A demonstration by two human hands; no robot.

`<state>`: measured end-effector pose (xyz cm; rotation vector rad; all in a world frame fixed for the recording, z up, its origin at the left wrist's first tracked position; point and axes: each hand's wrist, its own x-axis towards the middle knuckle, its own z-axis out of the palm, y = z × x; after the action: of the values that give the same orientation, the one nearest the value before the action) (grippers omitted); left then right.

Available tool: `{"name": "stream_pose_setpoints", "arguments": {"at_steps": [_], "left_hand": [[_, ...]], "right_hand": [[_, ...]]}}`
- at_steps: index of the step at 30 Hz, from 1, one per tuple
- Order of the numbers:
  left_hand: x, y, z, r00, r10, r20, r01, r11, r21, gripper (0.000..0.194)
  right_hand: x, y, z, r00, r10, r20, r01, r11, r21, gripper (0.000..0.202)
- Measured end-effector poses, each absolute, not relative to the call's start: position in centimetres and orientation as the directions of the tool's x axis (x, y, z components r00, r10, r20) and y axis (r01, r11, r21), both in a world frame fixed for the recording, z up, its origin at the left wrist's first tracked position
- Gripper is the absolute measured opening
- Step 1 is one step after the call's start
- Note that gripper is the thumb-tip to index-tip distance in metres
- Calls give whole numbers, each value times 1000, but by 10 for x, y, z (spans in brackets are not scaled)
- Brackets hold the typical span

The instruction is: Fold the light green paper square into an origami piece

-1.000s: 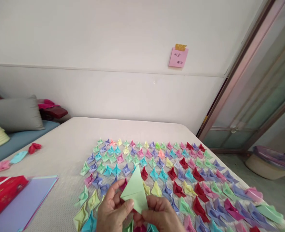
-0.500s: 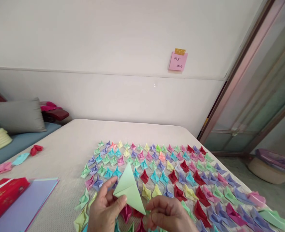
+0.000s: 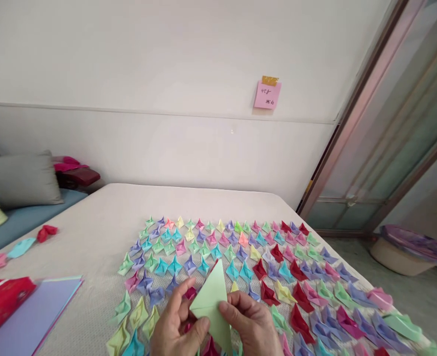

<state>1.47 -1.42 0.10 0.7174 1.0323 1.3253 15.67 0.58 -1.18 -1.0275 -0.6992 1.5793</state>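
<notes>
**Both hands pinching a green folded sheet over the bed**

I see my left hand (image 3: 177, 329) and right hand (image 3: 250, 326) each with a closed grip on the pale green folded paper (image 3: 213, 304), thumbs on its near face, its point tilted up and away. It hangs just above the rows of small coloured paper boats (image 3: 263, 262) laid across the beige bed (image 3: 103, 217). A purple paper stack (image 3: 36, 314) and red box (image 3: 1, 301) lie left. A pink note (image 3: 267, 95) sticks to the white wall.

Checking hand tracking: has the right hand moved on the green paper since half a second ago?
Yes. The right hand has come back left onto the green paper, thumb pinching it near the left hand; earlier it hung apart, lower right.
</notes>
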Motion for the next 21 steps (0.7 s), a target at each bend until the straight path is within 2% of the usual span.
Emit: {"name": "stream_pose_setpoints", "arguments": {"at_steps": [4,10,13,17,21], "left_hand": [[11,-14,2,-41,987,-157,-410,127,903,69],[6,-20,10,-158,978,-135,-224,98,970,57],[4,-20,14,-165,978,-126,-127,105,986,59],[-10,-12,11,-64,993,-103,-92,97,991,61],[-23,-3,10,94,986,-138,-179,153,972,43]], "right_hand": [[157,4,-10,-69,961,-269,-490,-267,-830,32],[153,5,-13,-51,958,-281,-479,-270,-835,37],[157,8,-14,-61,961,-269,-463,-266,-846,39],[168,11,-10,-79,972,-222,-329,-235,-915,43],[175,8,2,-187,969,-164,-124,-188,-974,33]]}}
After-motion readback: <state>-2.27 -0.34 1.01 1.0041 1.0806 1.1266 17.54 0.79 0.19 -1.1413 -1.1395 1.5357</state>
